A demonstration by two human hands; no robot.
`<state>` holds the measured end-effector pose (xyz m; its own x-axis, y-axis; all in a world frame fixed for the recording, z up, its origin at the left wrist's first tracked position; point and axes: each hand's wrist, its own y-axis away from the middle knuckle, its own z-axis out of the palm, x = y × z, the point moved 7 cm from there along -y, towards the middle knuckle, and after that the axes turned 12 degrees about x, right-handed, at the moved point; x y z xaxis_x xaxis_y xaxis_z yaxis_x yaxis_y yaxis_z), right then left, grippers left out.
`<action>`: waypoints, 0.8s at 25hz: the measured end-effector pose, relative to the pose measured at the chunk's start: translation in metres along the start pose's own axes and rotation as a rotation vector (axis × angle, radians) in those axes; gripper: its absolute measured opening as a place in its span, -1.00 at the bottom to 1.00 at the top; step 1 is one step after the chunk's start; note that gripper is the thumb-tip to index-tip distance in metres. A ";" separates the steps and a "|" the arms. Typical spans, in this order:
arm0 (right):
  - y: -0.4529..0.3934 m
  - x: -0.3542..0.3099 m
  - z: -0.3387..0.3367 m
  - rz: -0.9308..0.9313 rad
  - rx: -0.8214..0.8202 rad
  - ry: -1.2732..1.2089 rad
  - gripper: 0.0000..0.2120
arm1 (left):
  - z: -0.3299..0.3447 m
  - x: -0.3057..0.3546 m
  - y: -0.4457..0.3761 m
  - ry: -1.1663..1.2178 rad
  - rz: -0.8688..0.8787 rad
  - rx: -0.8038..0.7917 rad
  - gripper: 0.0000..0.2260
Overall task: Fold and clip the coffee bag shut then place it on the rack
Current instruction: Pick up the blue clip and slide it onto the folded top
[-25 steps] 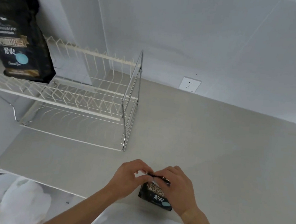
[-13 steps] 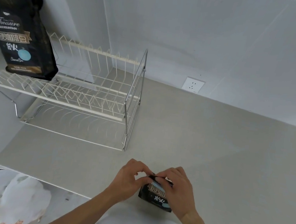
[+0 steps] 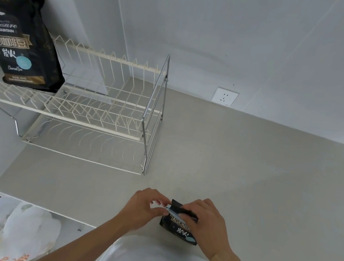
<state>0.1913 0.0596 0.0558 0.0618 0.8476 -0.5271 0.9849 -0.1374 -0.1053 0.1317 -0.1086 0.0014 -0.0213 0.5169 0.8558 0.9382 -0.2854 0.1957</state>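
2 hands, left hand (image 3: pixel 144 207) and right hand (image 3: pixel 206 224), around coffee bag (image 3: pixel 178 228) top.

Large black coffee bag (image 3: pixel 24 38) on the upper tier of the rack (image 3: pixel 88 120), at 10 o'clock: white script "Treasure" on its front, a smaller line beneath reading roughly "BLUE MOUNTAIN", a gold banner with Chinese characters, two white characters below, and a pale blue dot. Fine print near the base is too small to read.

Small black coffee bag (image 3: pixel 178 228), at 6 o'clock: the same Chinese characters and blue dot, seen upside down, partly covered.

Plastic bag (image 3: pixel 10 232), at 7 o'clock: orange print, illegible.
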 end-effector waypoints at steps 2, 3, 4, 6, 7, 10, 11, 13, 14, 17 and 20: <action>-0.001 0.000 -0.002 -0.020 0.023 0.060 -0.88 | -0.001 -0.002 -0.001 0.008 -0.033 0.009 -0.82; -0.001 0.000 -0.002 -0.025 0.036 0.081 -0.88 | -0.001 -0.002 -0.001 0.006 -0.043 0.009 -0.83; -0.001 0.000 -0.003 -0.021 0.044 0.082 -0.87 | -0.001 -0.002 -0.001 0.000 -0.051 0.004 -0.83; 0.000 0.000 -0.002 -0.022 0.059 0.058 -0.87 | 0.000 -0.002 -0.002 -0.020 -0.052 -0.003 -0.84; 0.001 0.000 -0.002 -0.020 0.069 0.045 -0.87 | 0.000 -0.001 -0.003 -0.032 -0.047 -0.005 -0.84; 0.001 0.004 0.000 0.029 0.102 -0.003 -0.89 | 0.001 0.005 -0.007 -0.020 -0.022 -0.013 -0.84; 0.001 0.006 0.000 0.046 0.113 -0.016 -0.89 | 0.003 0.009 -0.009 -0.012 -0.002 -0.026 -0.84; 0.001 0.009 0.002 0.065 0.122 -0.037 -0.90 | 0.009 0.017 -0.010 -0.035 0.061 -0.069 -0.86; 0.001 0.009 0.003 0.063 0.121 -0.044 -0.90 | 0.011 0.020 -0.011 -0.062 0.093 -0.085 -0.87; 0.001 0.006 0.002 0.046 0.109 -0.057 -0.91 | 0.013 0.020 -0.013 -0.135 0.126 -0.108 -0.89; -0.002 0.005 0.001 0.043 0.076 -0.048 -0.90 | 0.012 0.024 -0.015 -0.257 0.189 -0.158 -0.86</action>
<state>0.1897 0.0633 0.0525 0.0946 0.8148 -0.5720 0.9662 -0.2135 -0.1443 0.1215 -0.0824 0.0129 0.2544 0.6237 0.7391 0.8520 -0.5062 0.1339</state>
